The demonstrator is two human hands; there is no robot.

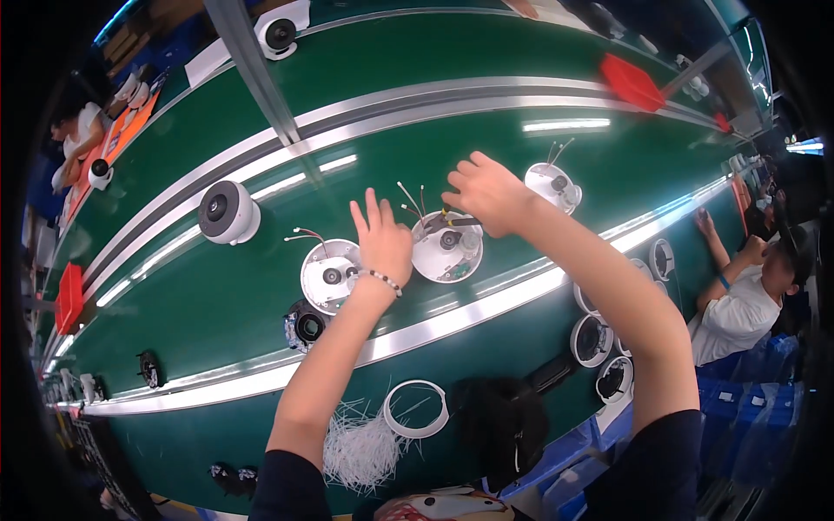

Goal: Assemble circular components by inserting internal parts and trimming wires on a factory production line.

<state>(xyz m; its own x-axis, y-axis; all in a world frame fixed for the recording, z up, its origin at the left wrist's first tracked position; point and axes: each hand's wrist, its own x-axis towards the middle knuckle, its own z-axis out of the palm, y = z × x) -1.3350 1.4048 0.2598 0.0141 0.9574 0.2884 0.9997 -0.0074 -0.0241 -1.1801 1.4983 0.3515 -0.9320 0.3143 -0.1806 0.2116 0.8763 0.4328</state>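
My right hand (488, 195) is closed around hand cutters (453, 218) with dark jaws and yellow on the handles. Their jaws lie over a round white camera housing (460, 265) with a lens inside and thin wires sticking up. At its left rim is my left hand (385, 245), three fingers stretched out, the index finger and thumb bent in toward the housing. What these two pinch is hidden. Partly behind my left hand sits a second white housing (317, 276) with wires. A third housing (547, 184) lies beyond my right wrist.
A white camera (228, 213) stands at left. A black lens module (306, 326) lies by the metal rail. Nearer me are a pile of white zip ties (360, 451), a white ring (388, 408), a black bag (499, 425) and several rings at right. A co-worker (738, 304) sits at right.
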